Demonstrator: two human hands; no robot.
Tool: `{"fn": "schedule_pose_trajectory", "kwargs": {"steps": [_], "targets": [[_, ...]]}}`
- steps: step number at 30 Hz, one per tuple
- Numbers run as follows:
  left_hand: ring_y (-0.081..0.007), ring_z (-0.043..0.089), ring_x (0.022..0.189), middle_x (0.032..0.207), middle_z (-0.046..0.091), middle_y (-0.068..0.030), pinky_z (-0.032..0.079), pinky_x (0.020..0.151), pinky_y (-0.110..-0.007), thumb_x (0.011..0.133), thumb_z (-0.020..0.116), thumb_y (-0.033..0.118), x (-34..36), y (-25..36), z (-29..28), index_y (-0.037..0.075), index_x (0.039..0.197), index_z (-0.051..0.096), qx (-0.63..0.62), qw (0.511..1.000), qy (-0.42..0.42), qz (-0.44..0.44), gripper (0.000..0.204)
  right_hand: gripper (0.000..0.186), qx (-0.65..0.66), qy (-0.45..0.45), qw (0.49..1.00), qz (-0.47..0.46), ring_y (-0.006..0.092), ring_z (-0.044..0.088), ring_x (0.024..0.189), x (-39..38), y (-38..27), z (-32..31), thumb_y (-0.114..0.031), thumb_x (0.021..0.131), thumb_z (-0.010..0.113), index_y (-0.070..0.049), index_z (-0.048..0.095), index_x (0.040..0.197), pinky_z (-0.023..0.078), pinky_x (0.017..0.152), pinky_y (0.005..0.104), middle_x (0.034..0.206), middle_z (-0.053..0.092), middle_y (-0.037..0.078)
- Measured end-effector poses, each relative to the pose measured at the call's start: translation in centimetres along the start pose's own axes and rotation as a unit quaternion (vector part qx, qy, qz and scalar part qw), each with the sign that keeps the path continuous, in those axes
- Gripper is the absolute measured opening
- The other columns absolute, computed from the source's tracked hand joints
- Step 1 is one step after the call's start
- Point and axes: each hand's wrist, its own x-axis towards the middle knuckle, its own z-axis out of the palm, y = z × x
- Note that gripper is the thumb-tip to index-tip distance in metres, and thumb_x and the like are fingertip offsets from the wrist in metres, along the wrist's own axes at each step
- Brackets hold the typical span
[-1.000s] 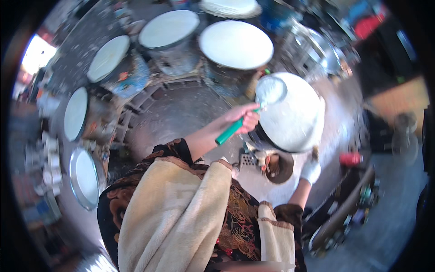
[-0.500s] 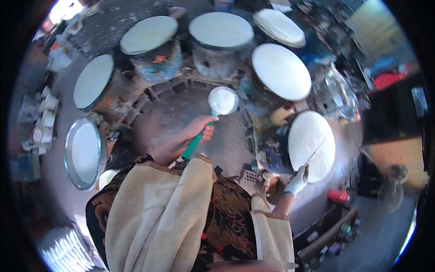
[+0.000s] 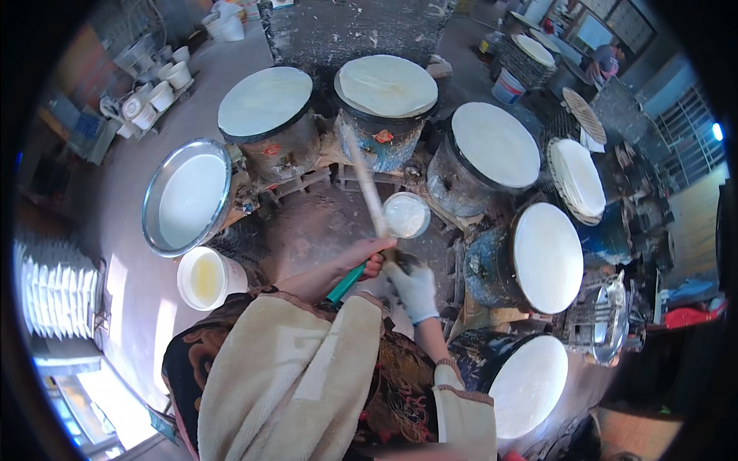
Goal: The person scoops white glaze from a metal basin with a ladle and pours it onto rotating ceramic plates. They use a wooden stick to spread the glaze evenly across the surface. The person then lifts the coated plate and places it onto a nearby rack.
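My left hand (image 3: pixel 369 257), bare, is closed round the green handle (image 3: pixel 344 284) of a ladle. The ladle's round bowl (image 3: pixel 406 215) holds white batter and hangs over the floor in the middle. A white knitted glove covers my right hand (image 3: pixel 413 288), which is closed on a long, narrow spatula (image 3: pixel 366 180), blurred by motion. Its pale blade slants up and left, crossing in front of the far round griddle drum. Both hands are close together, and the spatula passes by the ladle's handle. Round white sheets (image 3: pixel 265 100) lie on several griddle drums around me.
A steel basin (image 3: pixel 146 203) with white batter stands at the left, above a white bucket (image 3: pixel 234 278) holding yellowish liquid. At the right is a stack of white sheets (image 3: pixel 578 178) on a round rack. A person (image 3: pixel 603 63) is far back at the right.
My right hand has brought the spatula from the griddle at the right to the middle, beside my left hand. The view has swung, so the drums appear further right and lower.
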Motion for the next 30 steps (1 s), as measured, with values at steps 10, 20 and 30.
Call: {"fn": "schedule_pose_trajectory", "kwargs": {"steps": [10, 20, 30], "targets": [[-0.0036, 0.036, 0.037, 0.052, 0.036, 0.0068, 0.028, 0.031, -0.018, 0.088, 0.060, 0.011, -3.4, 3.6, -3.0, 0.012, 0.079, 0.044, -0.105, 0.974, 0.137, 0.149, 0.019, 0.029, 0.108, -0.094, 0.989, -0.030, 0.0153, 0.054, 0.042, 16.5, -3.9, -4.3, -0.025, 0.087, 0.065, 0.002, 0.064, 0.075, 0.041, 0.037, 0.0276, 0.062, 0.063, 0.010], [-0.0063, 0.035, 0.034, 0.047, 0.034, 0.0050, 0.026, 0.030, -0.021, 0.090, 0.057, 0.018, -3.1, 12.4, -10.6, 0.014, 0.067, 0.039, -0.176, 0.931, 0.254, 0.195, 0.029, 0.036, 0.245, 0.211, 0.944, -0.073, 0.0213, 0.060, 0.050, 48.6, -9.4, -5.2, -0.008, 0.082, 0.060, -0.001, 0.056, 0.117, 0.049, 0.042, 0.0317, 0.074, 0.063, 0.014], [-0.0070, 0.033, 0.033, 0.047, 0.034, 0.0050, 0.027, 0.030, -0.022, 0.091, 0.055, 0.015, -2.2, 25.4, -14.9, 0.014, 0.068, 0.039, -0.150, 0.928, 0.261, 0.221, 0.028, 0.032, -0.142, 0.434, 0.889, 0.025, 0.0354, 0.064, 0.096, 55.9, -12.8, -2.2, -0.026, 0.080, 0.063, -0.001, 0.068, 0.100, 0.050, 0.079, 0.0429, 0.102, 0.067, 0.020]]}}
